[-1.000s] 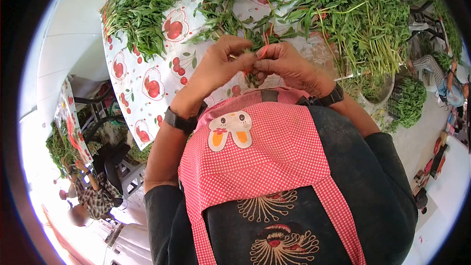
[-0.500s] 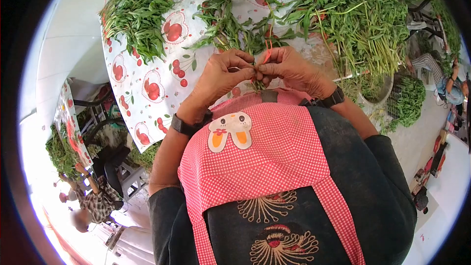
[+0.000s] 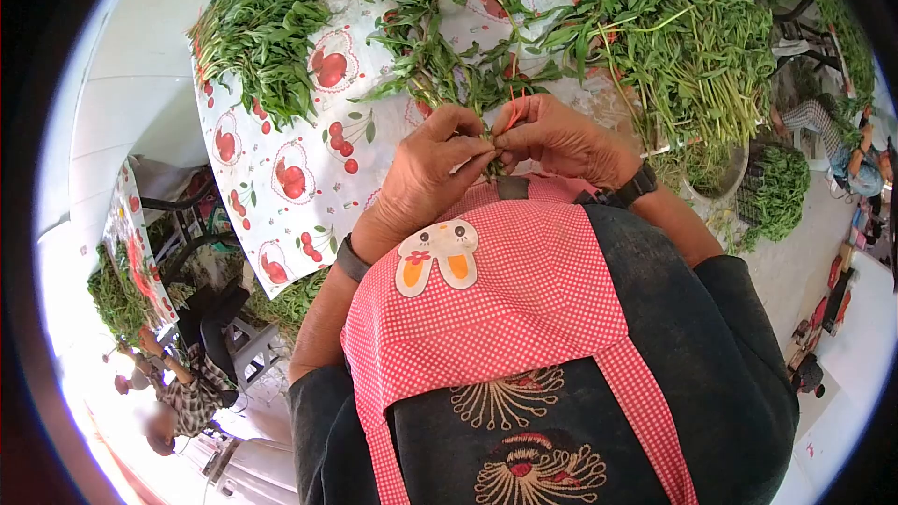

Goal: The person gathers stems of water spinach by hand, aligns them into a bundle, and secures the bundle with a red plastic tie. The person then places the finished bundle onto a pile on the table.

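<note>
Close to the apron, my left hand [image 3: 432,168] and my right hand [image 3: 566,142] meet at the stems of a bunch of leafy greens [image 3: 456,84]. The bunch points away from me over the table edge. An orange-red tie [image 3: 514,107] sticks up beside my right thumb and forefinger, which are closed on it. My left thumb and forefinger pinch together at the stems; what exactly lies between those fingertips is hidden. Part of the stems shows just below the fingers.
A patterned cloth [image 3: 281,145] covers the table. Piles of greens lie at the left [image 3: 267,33] and right [image 3: 683,56]. A basin [image 3: 725,178] and a crate of greens [image 3: 776,192] stand at right. Other people work at left [image 3: 192,393] and far right [image 3: 861,164].
My left hand has turned at the wrist, its back now more toward me and its fingers bent closer over the stems. My right hand stays nearly in place; the tie has shifted slightly.
</note>
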Motion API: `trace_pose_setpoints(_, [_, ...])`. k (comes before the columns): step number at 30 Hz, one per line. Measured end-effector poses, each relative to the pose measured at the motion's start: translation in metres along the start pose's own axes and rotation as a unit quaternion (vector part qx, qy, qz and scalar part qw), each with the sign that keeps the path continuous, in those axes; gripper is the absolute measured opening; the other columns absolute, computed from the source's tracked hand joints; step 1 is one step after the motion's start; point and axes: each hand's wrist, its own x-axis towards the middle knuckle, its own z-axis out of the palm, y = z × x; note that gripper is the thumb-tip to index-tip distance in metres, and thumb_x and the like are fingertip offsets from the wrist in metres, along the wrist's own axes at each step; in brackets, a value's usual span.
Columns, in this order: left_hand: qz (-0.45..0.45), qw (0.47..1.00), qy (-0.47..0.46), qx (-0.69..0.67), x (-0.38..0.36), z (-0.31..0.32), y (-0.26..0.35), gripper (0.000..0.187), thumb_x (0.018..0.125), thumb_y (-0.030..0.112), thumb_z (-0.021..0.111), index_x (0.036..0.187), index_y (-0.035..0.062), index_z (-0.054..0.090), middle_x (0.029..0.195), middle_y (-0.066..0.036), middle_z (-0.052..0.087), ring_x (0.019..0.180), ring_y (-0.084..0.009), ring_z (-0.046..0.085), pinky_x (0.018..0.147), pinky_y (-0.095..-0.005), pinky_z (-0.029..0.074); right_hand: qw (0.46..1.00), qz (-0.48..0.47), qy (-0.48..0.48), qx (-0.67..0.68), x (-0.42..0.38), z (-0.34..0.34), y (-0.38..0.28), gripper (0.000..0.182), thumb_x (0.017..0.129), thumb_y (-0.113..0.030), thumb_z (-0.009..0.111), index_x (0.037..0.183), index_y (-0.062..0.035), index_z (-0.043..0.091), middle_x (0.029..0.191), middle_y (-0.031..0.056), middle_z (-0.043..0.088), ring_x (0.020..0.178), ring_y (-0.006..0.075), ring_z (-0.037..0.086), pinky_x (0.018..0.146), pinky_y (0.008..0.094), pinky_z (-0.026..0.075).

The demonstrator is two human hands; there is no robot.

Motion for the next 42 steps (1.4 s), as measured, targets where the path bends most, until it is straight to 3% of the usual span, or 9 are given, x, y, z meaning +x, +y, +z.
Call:
trace_pose_setpoints(5, [0.037,0.999,-0.001,-0.007,-0.005,0.003,-0.007,0.017,0.073,0.002,0.071,0.089,0.0060,0.068,0.093,-0.007,0.060,0.080,-0.0172,0.061,0.067,-0.0276,0.051,0.999,-0.003,-0.017,-0.043,0.002,-0.002,0.001,0.013,0.076,-0.001,0.066,0.088,0.0012,0.062,0.078,0.0080,0.065,0.066,0.0143,0.063,0.065,0.0262,0.053])
trace_pose_setpoints(8, [-0.061,0.990,0.005,-0.131,-0.006,0.004,-0.008,0.017,0.079,0.000,0.063,0.096,0.0032,0.065,0.098,-0.007,0.061,0.079,-0.0130,0.059,0.066,-0.0267,0.050,0.999,-0.032,0.004,-0.042,0.003,0.000,0.000,0.012,0.074,0.000,0.067,0.085,0.0005,0.062,0.078,0.0075,0.065,0.065,0.0146,0.062,0.065,0.0267,0.052])
trace_pose_setpoints(10, [-0.232,0.932,-0.023,-0.279,-0.006,0.005,-0.012,0.025,0.083,-0.001,0.054,0.108,-0.0008,0.057,0.102,-0.007,0.061,0.079,-0.0096,0.057,0.064,-0.0239,0.049,0.997,-0.040,0.005,-0.069,0.003,0.005,-0.003,0.012,0.073,0.001,0.067,0.084,0.0003,0.062,0.078,0.0071,0.065,0.066,0.0139,0.062,0.065,0.0261,0.051])
trace_pose_setpoints(18, [-0.230,0.934,-0.060,-0.268,-0.002,0.007,-0.015,0.031,0.086,-0.001,0.046,0.117,-0.0027,0.047,0.102,-0.008,0.061,0.072,-0.0075,0.056,0.059,-0.0203,0.049,0.965,-0.129,0.059,-0.221,0.003,0.017,-0.008,0.012,0.075,0.001,0.067,0.085,-0.0003,0.062,0.080,0.0045,0.066,0.074,0.0112,0.062,0.070,0.0236,0.050])
trace_pose_setpoints(20, [-0.233,0.927,-0.054,-0.289,0.000,0.007,-0.016,0.031,0.087,-0.001,0.045,0.118,-0.0029,0.047,0.101,-0.008,0.061,0.070,-0.0073,0.055,0.058,-0.0204,0.049,0.901,-0.173,0.080,-0.389,0.000,0.021,-0.012,0.015,0.078,0.000,0.065,0.093,-0.0022,0.064,0.088,0.0045,0.066,0.082,0.0103,0.061,0.074,0.0251,0.049])
trace_pose_setpoints(29, [-0.304,0.868,-0.079,-0.386,0.009,-0.002,-0.027,0.024,0.092,0.012,0.056,0.112,-0.0007,0.060,0.075,0.001,0.058,0.060,-0.0044,0.053,0.052,-0.0180,0.044,0.733,-0.364,0.109,-0.565,-0.001,0.030,-0.013,0.019,0.077,-0.002,0.067,0.095,-0.0075,0.065,0.086,0.0053,0.065,0.077,0.0164,0.063,0.069,0.0258,0.050])
trace_pose_setpoints(33, [-0.310,0.859,-0.078,-0.399,0.014,-0.001,-0.028,0.021,0.090,0.011,0.058,0.107,-0.0018,0.062,0.073,0.000,0.060,0.058,-0.0053,0.054,0.050,-0.0185,0.045,0.702,-0.385,0.107,-0.590,-0.001,0.026,-0.012,0.020,0.076,-0.001,0.068,0.095,-0.0084,0.065,0.085,0.0055,0.064,0.076,0.0175,0.063,0.067,0.0269,0.050])
trace_pose_setpoints(35, [-0.305,0.863,-0.077,-0.395,0.016,-0.001,-0.027,0.020,0.090,0.010,0.058,0.105,-0.0028,0.061,0.073,-0.002,0.060,0.056,-0.0058,0.055,0.049,-0.0200,0.047,0.679,-0.401,0.096,-0.607,0.001,0.022,-0.011,0.025,0.076,-0.005,0.065,0.099,-0.0161,0.064,0.078,0.0054,0.060,0.074,0.0242,0.059,0.063,0.0327,0.048])
trace_pose_setpoints(42, [-0.314,0.864,-0.031,-0.393,0.015,0.007,-0.020,0.019,0.089,0.007,0.056,0.101,-0.0060,0.060,0.080,-0.007,0.064,0.067,-0.0128,0.063,0.058,-0.0247,0.054,0.664,-0.421,0.087,-0.612,0.000,0.014,-0.009,0.020,0.077,-0.003,0.062,0.096,-0.0097,0.065,0.082,0.0087,0.064,0.076,0.0263,0.063,0.066,0.0335,0.051])
